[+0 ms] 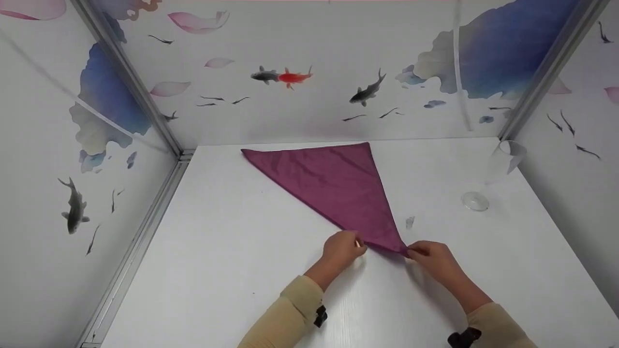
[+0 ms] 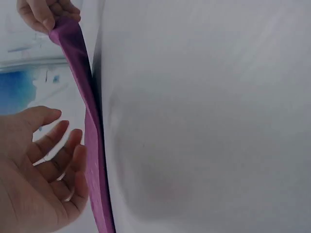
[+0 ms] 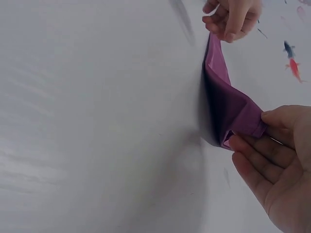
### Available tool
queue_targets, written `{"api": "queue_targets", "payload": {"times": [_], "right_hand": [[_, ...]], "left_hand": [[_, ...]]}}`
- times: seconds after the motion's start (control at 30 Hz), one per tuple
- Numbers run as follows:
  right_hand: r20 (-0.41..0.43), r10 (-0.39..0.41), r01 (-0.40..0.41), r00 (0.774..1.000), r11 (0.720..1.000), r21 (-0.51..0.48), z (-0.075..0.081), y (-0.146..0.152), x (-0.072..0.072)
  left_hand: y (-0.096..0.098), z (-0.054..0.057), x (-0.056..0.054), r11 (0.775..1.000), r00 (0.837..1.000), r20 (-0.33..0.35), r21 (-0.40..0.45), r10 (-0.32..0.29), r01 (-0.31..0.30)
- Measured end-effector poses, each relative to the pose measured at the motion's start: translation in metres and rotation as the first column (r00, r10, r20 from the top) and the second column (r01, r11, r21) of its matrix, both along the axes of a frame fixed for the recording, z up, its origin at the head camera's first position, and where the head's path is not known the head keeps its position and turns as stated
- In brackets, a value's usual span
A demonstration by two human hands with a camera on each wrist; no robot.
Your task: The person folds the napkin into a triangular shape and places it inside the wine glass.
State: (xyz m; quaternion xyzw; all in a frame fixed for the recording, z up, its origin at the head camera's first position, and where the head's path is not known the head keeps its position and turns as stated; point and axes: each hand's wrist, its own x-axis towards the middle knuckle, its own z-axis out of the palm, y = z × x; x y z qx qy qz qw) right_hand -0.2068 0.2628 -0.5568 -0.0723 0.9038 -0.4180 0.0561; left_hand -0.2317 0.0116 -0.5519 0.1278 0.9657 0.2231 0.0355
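A purple cloth, folded into a triangle, lies on the white table with its near corner raised slightly. My right hand pinches that near corner between thumb and fingers, as the right wrist view also shows at the cloth's end. Beside the long folded edge is my left hand. In the left wrist view its fingers are loosely bent, thumb apart, with nothing gripped; whether they touch the cloth edge I cannot tell.
A clear stemmed glass stands at the right of the white table, its round base nearer to me. A small greyish mark or scrap lies right of the cloth. Printed walls enclose the back and sides.
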Motion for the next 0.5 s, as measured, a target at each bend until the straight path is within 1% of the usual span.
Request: {"api": "queue_targets", "payload": {"times": [0.03, 0.07, 0.1, 0.17, 0.2, 0.23, 0.27, 0.33, 0.5], "right_hand": [[0.001, -0.003, 0.003, 1.000, 1.000, -0.010, 0.001, 0.000, 0.000], [-0.001, -0.005, 0.005, 1.000, 1.000, -0.020, 0.002, -0.001, 0.001], [-0.002, -0.006, 0.006, 1.000, 1.000, -0.030, 0.002, -0.001, 0.001], [-0.010, -0.010, 0.009, 1.000, 0.999, -0.048, 0.004, -0.001, 0.001], [-0.015, -0.010, 0.009, 1.000, 0.998, -0.055, 0.005, -0.001, 0.001], [-0.023, -0.008, 0.007, 1.000, 0.998, -0.061, 0.005, -0.001, 0.001], [-0.033, -0.006, 0.004, 0.999, 0.998, -0.063, 0.005, -0.001, 0.001], [-0.052, -0.001, -0.002, 0.999, 0.998, -0.062, 0.006, -0.002, 0.000], [-0.079, 0.010, -0.015, 0.997, 0.998, -0.055, 0.008, -0.003, -0.002]], "left_hand": [[0.005, 0.000, 0.001, 0.998, 0.997, -0.053, -0.027, -0.052, 0.050], [0.009, 0.000, 0.002, 0.993, 0.988, -0.110, -0.067, -0.106, 0.099], [0.014, 0.000, 0.003, 0.984, 0.975, -0.158, -0.109, -0.155, 0.139], [0.023, 0.000, 0.003, 0.962, 0.943, -0.239, -0.198, -0.232, 0.186], [0.028, 0.000, 0.003, 0.953, 0.930, -0.261, -0.228, -0.258, 0.200], [0.033, -0.001, 0.003, 0.945, 0.922, -0.271, -0.250, -0.277, 0.210], [0.037, -0.001, 0.003, 0.939, 0.917, -0.272, -0.267, -0.291, 0.218], [0.045, -0.002, 0.002, 0.933, 0.916, -0.263, -0.279, -0.304, 0.230], [0.060, -0.007, -0.002, 0.921, 0.926, -0.228, -0.320, -0.302, 0.222]]}}
